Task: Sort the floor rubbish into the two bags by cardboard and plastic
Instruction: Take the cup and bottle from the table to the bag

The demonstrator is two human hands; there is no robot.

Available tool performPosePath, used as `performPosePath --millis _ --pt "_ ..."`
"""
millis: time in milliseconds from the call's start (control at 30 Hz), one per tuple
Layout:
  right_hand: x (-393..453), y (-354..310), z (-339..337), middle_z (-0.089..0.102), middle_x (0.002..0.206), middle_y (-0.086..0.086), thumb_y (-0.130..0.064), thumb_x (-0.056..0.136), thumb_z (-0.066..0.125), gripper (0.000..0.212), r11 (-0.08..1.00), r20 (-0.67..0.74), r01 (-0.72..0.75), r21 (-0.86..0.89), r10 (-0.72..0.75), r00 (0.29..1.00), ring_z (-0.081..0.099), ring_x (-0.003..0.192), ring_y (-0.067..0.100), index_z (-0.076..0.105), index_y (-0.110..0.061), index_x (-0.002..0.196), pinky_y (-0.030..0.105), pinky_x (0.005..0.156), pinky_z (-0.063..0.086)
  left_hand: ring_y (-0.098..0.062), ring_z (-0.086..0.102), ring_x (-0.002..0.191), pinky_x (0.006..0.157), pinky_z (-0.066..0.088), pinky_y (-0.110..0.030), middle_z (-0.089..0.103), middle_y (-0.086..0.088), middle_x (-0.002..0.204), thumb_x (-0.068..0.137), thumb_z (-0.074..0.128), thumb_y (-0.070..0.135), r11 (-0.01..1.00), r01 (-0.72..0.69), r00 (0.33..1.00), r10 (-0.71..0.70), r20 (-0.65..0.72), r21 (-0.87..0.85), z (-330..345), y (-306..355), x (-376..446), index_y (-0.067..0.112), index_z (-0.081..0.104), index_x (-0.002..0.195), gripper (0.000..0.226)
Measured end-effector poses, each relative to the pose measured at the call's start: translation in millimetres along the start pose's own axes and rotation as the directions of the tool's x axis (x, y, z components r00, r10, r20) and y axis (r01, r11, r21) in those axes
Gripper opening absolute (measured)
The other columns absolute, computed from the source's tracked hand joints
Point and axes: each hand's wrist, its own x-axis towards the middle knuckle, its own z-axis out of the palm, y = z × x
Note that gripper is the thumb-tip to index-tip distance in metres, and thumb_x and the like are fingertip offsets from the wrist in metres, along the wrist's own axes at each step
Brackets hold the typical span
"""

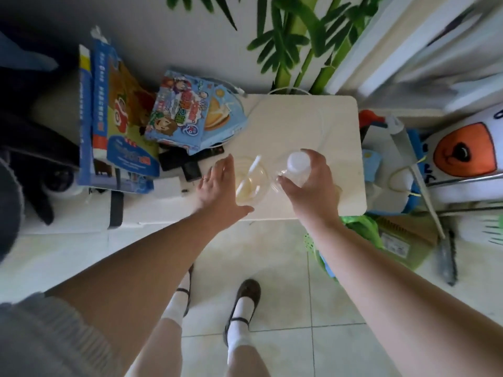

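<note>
My right hand (310,183) grips a clear plastic bottle (298,165) with a white cap, held over a white surface (313,123). My left hand (217,183) has its fingers around the side of a clear plastic cup (251,183) with a white straw and a little yellowish liquid. Cup and bottle sit side by side, almost touching. Flattened blue cardboard boxes (119,126) lean at the left. A smaller cartoon-printed blue box (187,110) lies beside them. I cannot tell which things here are the two bags.
A green bag or basket (362,232) with a cardboard piece (405,235) stands on the tiled floor at the right. A white and orange plush toy (468,153) fills the far right. Black items (182,161) lie left of the cup. My feet stand on the tiles below.
</note>
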Motion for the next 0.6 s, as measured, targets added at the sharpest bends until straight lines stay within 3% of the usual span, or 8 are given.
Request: performPosePath --millis 100,167,433,600 --pt "-18.1 -7.1 -15.3 0.054 0.122 0.003 -0.026 0.076 0.073 0.061 0.999 0.007 0.049 0.004 -0.049 0.999 0.052 0.112 0.021 0.044 -0.015 0.129 0.034 0.096 0.043 -0.029 0.023 0.14 0.112 0.027 -0.04 0.018 -0.01 0.151 0.064 0.08 0.046 0.991 0.077 0.996 -0.08 -0.025 -0.114 -11.3 -4.3 -32.6 0.011 0.002 0.149 0.12" --pt "-42.2 -16.1 -25.2 0.055 0.121 0.006 -0.024 0.076 0.074 0.061 0.998 0.052 0.057 0.011 -0.058 0.997 0.05 0.114 0.022 0.046 -0.013 0.129 0.039 0.099 0.042 -0.031 0.024 0.139 0.111 0.029 -0.041 0.019 -0.011 0.15 0.064 0.079 0.045 0.968 0.141 0.989 -0.149 -0.021 -0.209 -22.8 -13.3 -68.7 0.013 0.001 0.149 0.119" --pt "-156.7 -95.5 -26.8 0.056 0.122 0.006 -0.021 0.073 0.077 0.061 0.989 0.303 0.145 -0.014 -0.134 0.943 0.052 0.113 0.022 0.048 -0.013 0.125 0.02 0.086 0.035 -0.034 0.034 0.132 0.106 0.036 -0.045 0.021 -0.008 0.149 0.065 0.079 0.043 0.777 0.439 0.866 -0.5 -0.02 -0.452 -82.3 -75.2 -240.1 0.022 0.004 0.15 0.114" --pt "-224.1 -162.9 15.7 0.054 0.115 -0.001 -0.018 0.07 0.079 0.059 0.944 0.499 0.33 0.002 -0.287 0.818 0.05 0.105 0.015 0.05 -0.014 0.12 0.014 0.079 0.032 -0.031 0.035 0.133 0.105 0.038 -0.043 0.021 -0.007 0.149 0.065 0.079 0.043 0.634 0.526 0.736 -0.673 -0.07 -0.566 -116.0 -131.6 -324.5 0.02 0.006 0.15 0.114"
